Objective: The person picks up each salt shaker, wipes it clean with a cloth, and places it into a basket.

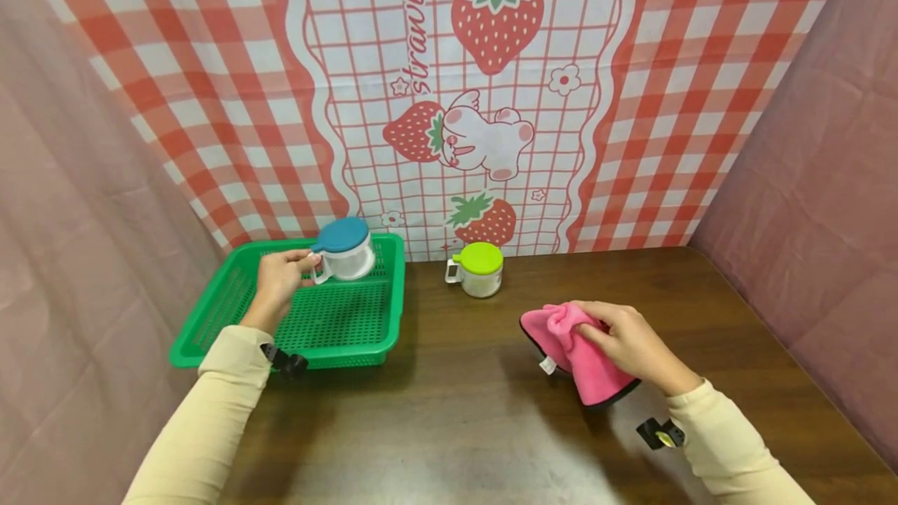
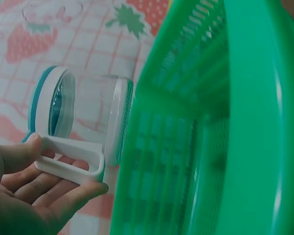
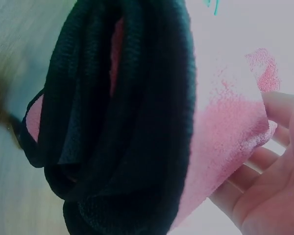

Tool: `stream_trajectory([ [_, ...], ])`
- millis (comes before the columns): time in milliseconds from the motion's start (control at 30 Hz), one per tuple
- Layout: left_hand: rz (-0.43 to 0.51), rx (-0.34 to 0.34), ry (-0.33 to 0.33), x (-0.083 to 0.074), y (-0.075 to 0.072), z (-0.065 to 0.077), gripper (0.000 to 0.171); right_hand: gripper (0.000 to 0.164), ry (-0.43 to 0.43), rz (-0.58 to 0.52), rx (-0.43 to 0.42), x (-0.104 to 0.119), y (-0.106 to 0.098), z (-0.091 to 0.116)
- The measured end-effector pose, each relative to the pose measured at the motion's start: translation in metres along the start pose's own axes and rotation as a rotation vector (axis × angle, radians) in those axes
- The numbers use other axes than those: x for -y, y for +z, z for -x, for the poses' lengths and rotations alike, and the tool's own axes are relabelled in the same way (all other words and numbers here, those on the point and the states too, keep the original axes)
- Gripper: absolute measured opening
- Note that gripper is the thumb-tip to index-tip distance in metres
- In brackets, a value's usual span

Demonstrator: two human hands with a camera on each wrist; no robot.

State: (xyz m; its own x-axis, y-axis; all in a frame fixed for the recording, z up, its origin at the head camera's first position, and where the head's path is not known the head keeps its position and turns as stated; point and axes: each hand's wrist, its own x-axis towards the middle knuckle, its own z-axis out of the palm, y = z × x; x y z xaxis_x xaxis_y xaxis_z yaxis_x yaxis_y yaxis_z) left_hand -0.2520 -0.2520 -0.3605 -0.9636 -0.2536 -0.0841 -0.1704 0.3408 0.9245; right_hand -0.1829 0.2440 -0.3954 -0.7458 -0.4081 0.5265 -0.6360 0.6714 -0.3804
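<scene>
My left hand grips the white handle of a clear jar with a blue lid, held upright over the back of the green basket. In the left wrist view the thumb lies at the top of the handle, and the jar's glass body shows beside the basket wall. My right hand pinches a bunched pink cloth with dark edging and a small white tag. The cloth hangs above the table's right half. In the right wrist view its dark trim fills the middle.
A second clear jar with a lime-green lid stands on the wooden table near the back, its handle to the left. Behind the table hangs a strawberry-print curtain; pink fabric hangs along both sides.
</scene>
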Motion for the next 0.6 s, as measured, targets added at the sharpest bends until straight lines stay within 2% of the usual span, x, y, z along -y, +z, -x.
stream_trajectory([
  [367,-0.144,0.041,0.024,0.023,-0.026,-0.022,0.048,0.03,0.004,-0.006,-0.005,-0.002,-0.004,0.003],
  [600,-0.166,0.056,0.042,0.031,-0.044,-0.035,0.045,0.029,0.0,-0.003,0.004,-0.002,-0.007,0.004],
])
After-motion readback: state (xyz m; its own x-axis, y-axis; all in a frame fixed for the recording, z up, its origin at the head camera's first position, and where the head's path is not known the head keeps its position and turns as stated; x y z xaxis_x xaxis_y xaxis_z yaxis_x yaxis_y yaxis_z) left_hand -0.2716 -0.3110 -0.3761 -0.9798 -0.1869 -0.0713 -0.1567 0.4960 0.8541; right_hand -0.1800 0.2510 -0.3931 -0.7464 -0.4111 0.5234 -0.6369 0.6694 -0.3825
